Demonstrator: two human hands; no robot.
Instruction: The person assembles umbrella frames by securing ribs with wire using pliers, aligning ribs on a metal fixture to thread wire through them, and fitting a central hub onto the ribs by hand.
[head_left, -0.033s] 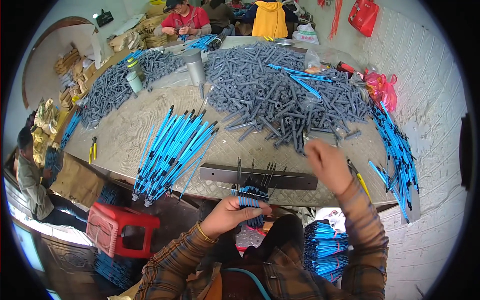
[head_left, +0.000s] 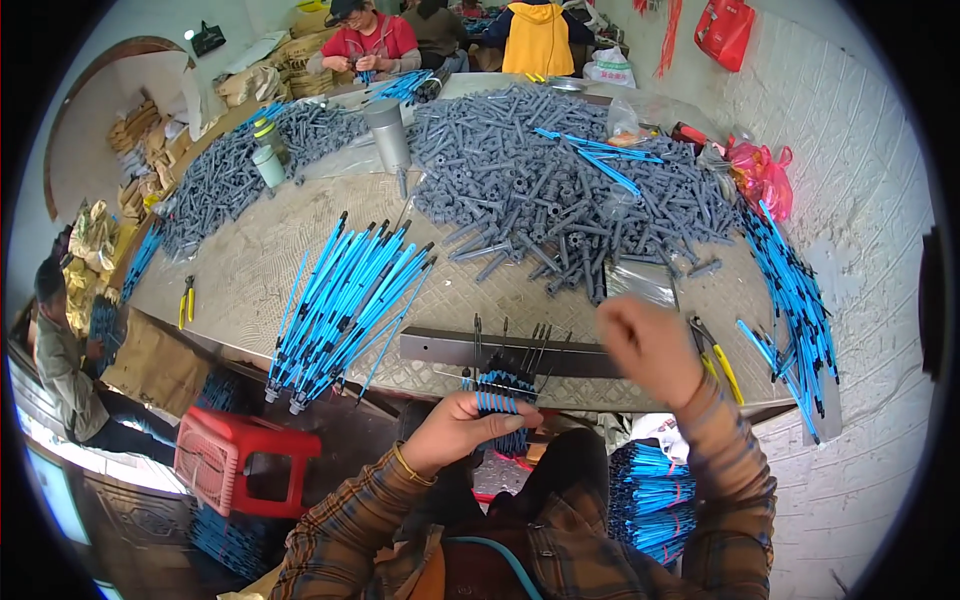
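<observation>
My left hand [head_left: 462, 428] is closed at the table's front edge, thumb pointing right, with blue bands wound around its fingers. Whatever its fingers hold is hidden. Just beyond it stands a dark bundle of thin blue-and-black rods [head_left: 508, 382], and a thin wire crosses over the bundle. Behind that, a dark metal bar [head_left: 440, 346] lies along the edge with several thin dark rods upright against it. My right hand [head_left: 648, 345] is raised over the bar's right end, fingers curled together; I cannot make out anything in them.
Blue rods [head_left: 340, 310] lie fanned left of the bar. A heap of grey plastic plugs [head_left: 560, 180] covers the table's middle. Yellow-handled pliers [head_left: 722, 362] lie at right, more pliers [head_left: 187, 300] at left. A grey cup [head_left: 388, 140] stands behind. A red stool [head_left: 235, 460] is below left.
My right hand has moved slightly down and to the left, uncovering more of the clear plastic bag and pliers behind it. My left hand stays in place.
</observation>
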